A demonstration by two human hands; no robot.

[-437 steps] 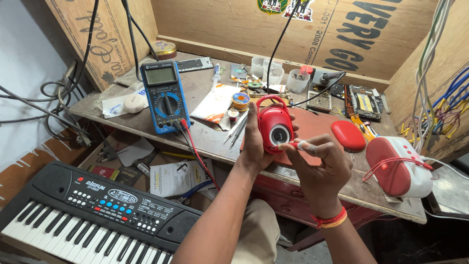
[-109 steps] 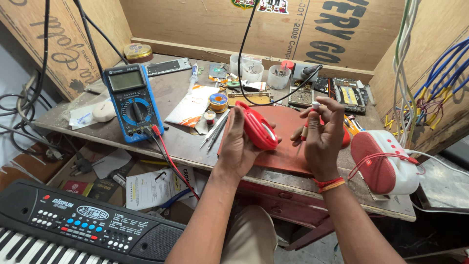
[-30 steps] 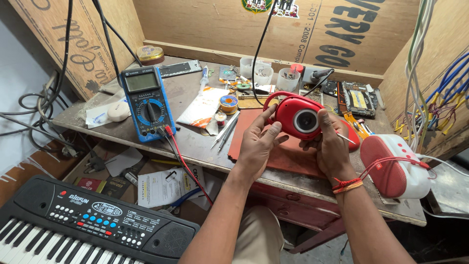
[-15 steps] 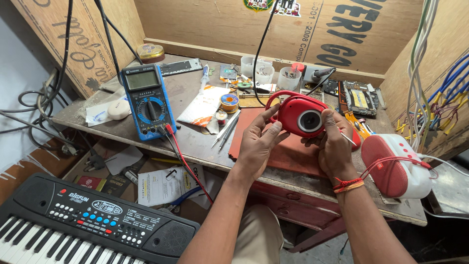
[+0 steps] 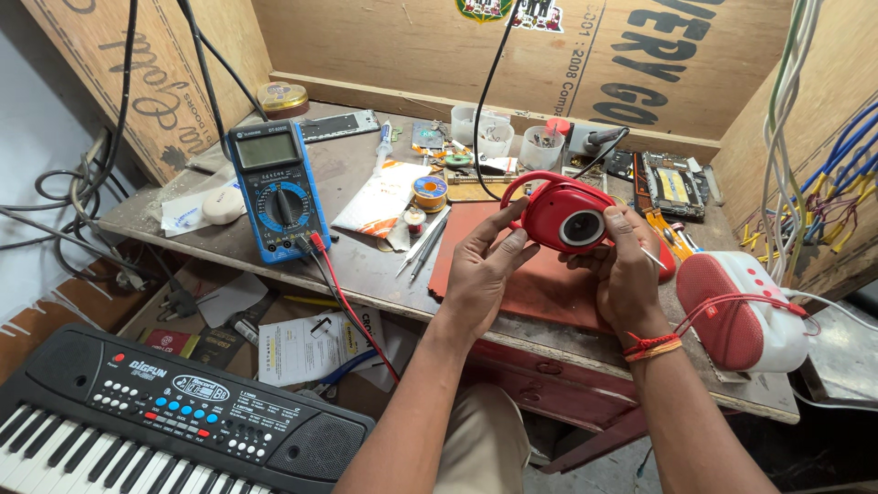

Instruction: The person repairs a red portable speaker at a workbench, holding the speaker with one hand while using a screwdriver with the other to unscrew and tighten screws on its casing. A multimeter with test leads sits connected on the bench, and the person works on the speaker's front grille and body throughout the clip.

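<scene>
Both hands grasp a red speaker (image 5: 565,216) above the red mat (image 5: 540,274) near the bench's (image 5: 366,265) front edge: left hand (image 5: 485,265) on its left side, right hand (image 5: 625,270) cupping its right.

grey multimeter screen (image 5: 266,150) left, white packet (image 5: 382,196) beside

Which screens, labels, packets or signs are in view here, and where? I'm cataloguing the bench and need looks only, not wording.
Multimeter: blue case, grey rectangular screen, left on the bench.
Flat packet: white with orange print, mid-bench beside the solder reel.
Sticker: green and yellow, on the plywood back wall, cut off at the top.
Leaflet: white printed sheet, below the bench edge.
Keyboard: black, white printed panel labels, bottom left.
</scene>
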